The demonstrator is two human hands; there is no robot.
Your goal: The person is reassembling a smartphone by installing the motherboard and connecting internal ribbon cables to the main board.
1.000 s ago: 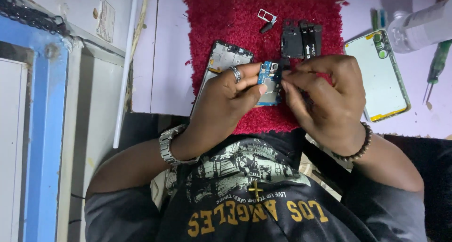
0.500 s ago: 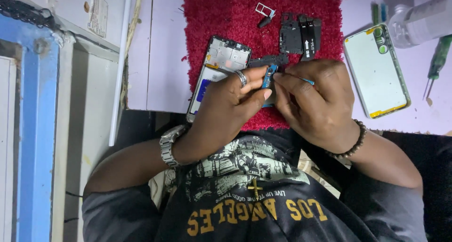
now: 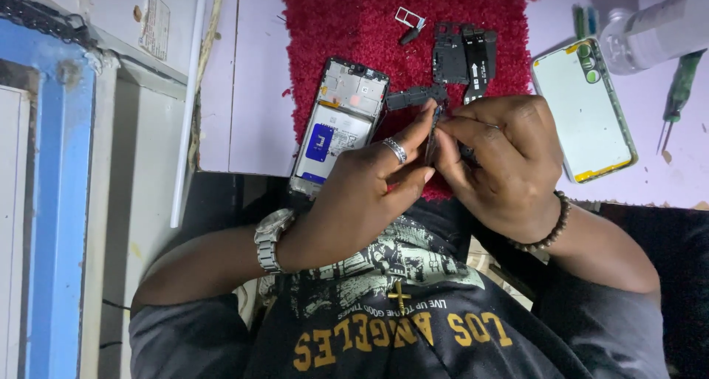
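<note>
Both hands pinch a small dark phone part edge-on above the near edge of the red mat [image 3: 347, 25]

The left hand [image 3: 369, 194] and right hand [image 3: 502, 165] have fingers clamped together on the thin part [image 3: 431, 137], held upright between them, probably for a close look; the opened phone frame [image 3: 336, 124] lies just left, black covers [image 3: 465, 54] farther off, leaving open mat between

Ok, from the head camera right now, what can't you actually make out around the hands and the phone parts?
Head view only:
- Small dark part pinched between left hand and right hand: seen edge-on, fingers cover most of it.
- Opened phone frame: lower end hidden behind the left hand.
- Clear bottle: cut off by the right edge.
- Green-handled screwdriver: tip too small to tell.
- Black covers: detail too dark.
</note>
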